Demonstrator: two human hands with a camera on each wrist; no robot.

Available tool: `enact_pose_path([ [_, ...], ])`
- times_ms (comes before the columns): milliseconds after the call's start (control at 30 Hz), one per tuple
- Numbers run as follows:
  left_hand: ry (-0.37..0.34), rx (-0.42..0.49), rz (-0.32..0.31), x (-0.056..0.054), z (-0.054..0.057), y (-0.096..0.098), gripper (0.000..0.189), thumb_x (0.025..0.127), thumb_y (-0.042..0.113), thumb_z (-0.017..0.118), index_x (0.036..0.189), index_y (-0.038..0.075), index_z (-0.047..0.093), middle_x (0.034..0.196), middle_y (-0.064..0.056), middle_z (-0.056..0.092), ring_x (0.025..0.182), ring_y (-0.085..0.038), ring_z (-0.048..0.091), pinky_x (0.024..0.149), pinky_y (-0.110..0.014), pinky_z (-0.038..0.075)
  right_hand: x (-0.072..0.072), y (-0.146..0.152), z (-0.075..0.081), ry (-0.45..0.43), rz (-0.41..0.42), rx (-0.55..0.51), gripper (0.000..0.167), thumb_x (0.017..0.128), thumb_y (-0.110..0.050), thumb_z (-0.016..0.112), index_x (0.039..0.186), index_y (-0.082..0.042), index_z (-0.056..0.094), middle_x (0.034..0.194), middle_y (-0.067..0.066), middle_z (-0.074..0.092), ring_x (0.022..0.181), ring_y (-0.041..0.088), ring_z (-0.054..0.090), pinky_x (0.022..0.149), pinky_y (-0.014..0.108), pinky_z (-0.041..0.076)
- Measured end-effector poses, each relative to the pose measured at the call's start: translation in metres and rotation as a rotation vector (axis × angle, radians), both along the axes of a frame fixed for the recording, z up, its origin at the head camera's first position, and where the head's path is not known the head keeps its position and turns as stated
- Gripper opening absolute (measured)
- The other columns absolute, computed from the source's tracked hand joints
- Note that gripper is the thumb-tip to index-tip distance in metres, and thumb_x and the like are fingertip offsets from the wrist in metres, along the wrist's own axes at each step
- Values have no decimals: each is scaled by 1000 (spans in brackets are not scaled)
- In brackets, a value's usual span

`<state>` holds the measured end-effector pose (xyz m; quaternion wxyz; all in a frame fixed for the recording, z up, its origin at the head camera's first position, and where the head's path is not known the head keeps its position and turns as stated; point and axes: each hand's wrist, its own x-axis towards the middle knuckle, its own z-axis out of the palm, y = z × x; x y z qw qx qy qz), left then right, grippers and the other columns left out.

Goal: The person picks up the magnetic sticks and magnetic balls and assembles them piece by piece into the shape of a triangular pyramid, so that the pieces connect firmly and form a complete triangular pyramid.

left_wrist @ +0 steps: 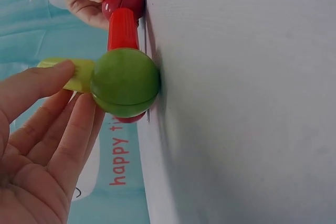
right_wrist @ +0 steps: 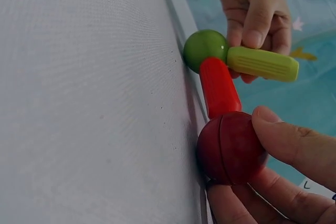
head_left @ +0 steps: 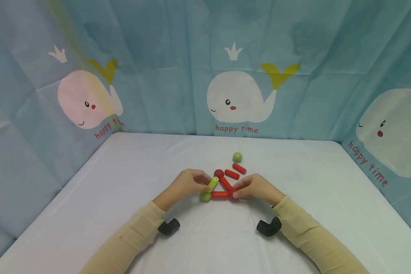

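My left hand [head_left: 193,181] pinches a yellow-green rod [head_left: 213,183] between thumb and fingers. The rod rises from the table, its lower end touching a green ball [left_wrist: 125,82]. From that ball a red rod [head_left: 220,195] runs across to a dark red ball [right_wrist: 232,148], which my right hand [head_left: 255,188] grips with thumb and fingers. A second red rod [head_left: 225,183] slants from the gripped ball towards another red ball [head_left: 219,173] farther back. Both balls at the front rest on the table; my right fingers partly cover the red one in the head view.
Two loose red rods [head_left: 232,174] lie behind the joined pieces, with a green ball [head_left: 237,157] beyond them. Black curved pieces [head_left: 269,227] sit at both wrists. A whale-printed blue curtain [head_left: 157,95] borders the white table [head_left: 140,160].
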<state>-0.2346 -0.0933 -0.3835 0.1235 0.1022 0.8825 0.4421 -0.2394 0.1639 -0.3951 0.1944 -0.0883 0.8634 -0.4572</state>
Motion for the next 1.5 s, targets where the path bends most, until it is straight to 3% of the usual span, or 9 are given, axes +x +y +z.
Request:
enact_pose_path([
  [200,-13,-29,0,-2,0,-9,21,81,23,83,100,19,76,100,5,75,98,-12,67,95,-40,52,1,-1,1,4,-2,2,28,81,-23,81,105,-8,77,94,0,75,91,15,59,76,25,49],
  [467,-86,-78,-36,-4,-7,-12,27,78,24,85,101,17,75,100,4,75,95,-12,65,88,-35,54,2,1,2,21,-9,5,29,81,-24,82,105,-8,77,96,1,75,91,15,61,77,26,52],
  [600,-115,-85,-39,-3,-10,-13,26,77,23,85,100,16,74,99,3,74,92,-12,64,82,-31,54,-1,9,3,46,-62,25,31,82,-27,81,107,-9,76,104,3,74,94,16,63,80,29,55],
  [800,-118,-72,-43,-5,-11,-13,27,76,25,85,100,17,75,99,5,73,92,-13,62,80,-31,53,-19,30,12,83,-129,27,39,86,-29,78,117,-7,72,114,9,73,91,15,69,90,37,56],
  [1033,-113,-76,-31,-6,-8,-15,25,77,25,85,99,17,75,98,4,73,90,-14,60,78,-29,52,-43,33,14,111,-176,62,44,87,-30,76,123,-5,69,122,13,71,101,19,66,97,41,53],
  [1233,-104,-69,-24,-6,-8,-17,24,76,24,85,97,16,76,97,5,74,89,-14,60,77,-29,51,-57,27,15,44,-193,62,46,87,-29,76,123,-3,68,118,13,72,103,22,68,101,42,51],
  [1500,-99,-65,-30,-6,-9,-17,23,77,23,85,97,15,76,96,4,74,88,-13,61,75,-28,51,-69,19,13,-41,-241,110,43,86,-31,78,121,-7,71,113,9,74,87,16,67,97,37,49],
])
